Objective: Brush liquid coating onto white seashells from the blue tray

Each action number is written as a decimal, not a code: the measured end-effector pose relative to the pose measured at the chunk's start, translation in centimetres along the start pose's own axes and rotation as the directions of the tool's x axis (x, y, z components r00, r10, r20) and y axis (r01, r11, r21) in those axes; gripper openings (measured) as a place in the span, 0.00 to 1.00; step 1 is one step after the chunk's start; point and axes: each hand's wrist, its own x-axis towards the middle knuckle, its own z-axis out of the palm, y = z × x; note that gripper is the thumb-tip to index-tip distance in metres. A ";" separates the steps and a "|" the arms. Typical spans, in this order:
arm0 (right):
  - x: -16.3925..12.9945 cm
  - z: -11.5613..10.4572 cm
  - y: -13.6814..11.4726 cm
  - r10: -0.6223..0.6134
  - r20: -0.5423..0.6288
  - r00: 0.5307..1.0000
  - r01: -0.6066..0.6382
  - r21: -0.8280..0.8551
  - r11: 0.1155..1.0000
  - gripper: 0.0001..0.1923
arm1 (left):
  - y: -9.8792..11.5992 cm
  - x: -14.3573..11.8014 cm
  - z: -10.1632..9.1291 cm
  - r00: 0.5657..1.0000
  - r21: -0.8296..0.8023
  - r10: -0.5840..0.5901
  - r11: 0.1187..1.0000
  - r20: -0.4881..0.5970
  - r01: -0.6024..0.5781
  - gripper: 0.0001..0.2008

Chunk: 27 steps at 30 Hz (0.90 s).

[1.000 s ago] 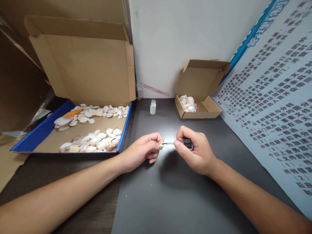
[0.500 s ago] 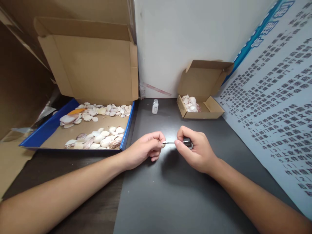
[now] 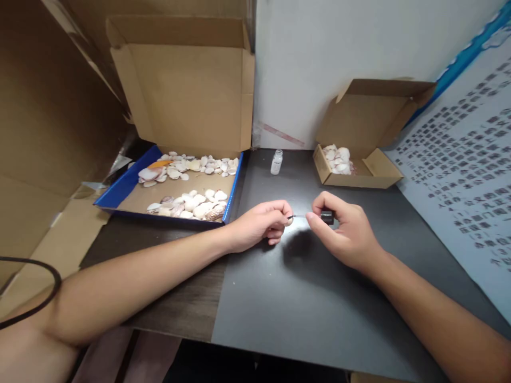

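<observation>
Dark tabletop's [image 3: 287, 308] near edge now in view; your camera shifted, brushwork didn't. Nearside of the clear bottle [image 3: 277, 162]: left hand [image 3: 265, 224] pinches small shell [image 3: 290, 221], right hand [image 3: 346, 226] grips black-capped brush [image 3: 327, 217], tip still at shell.

In the right hand [image 3: 346, 229], the brush cap [image 3: 328, 217] is showing glossy black. Left of the left hand [image 3: 265, 224], the larger box [image 3: 131, 180] is displaying blue walls, whitish shells [image 3: 220, 196] and an orange piece [image 3: 160, 164]. Right of both hands, a pale-blue sheet [image 3: 463, 213] is bearing dark characters.

Grey mat [image 3: 327, 314]: glare, soft shadow | poster text [image 3: 459, 162]: blurred | left cardboard [image 3: 43, 106]: dim
</observation>
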 end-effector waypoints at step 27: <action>-0.1 -0.3 -0.3 0.033 -0.007 0.999 -0.032 0.126 0.992 0.09 | 0.0 -0.1 -0.1 1.000 0.030 -0.016 0.999 -0.024 0.016 0.05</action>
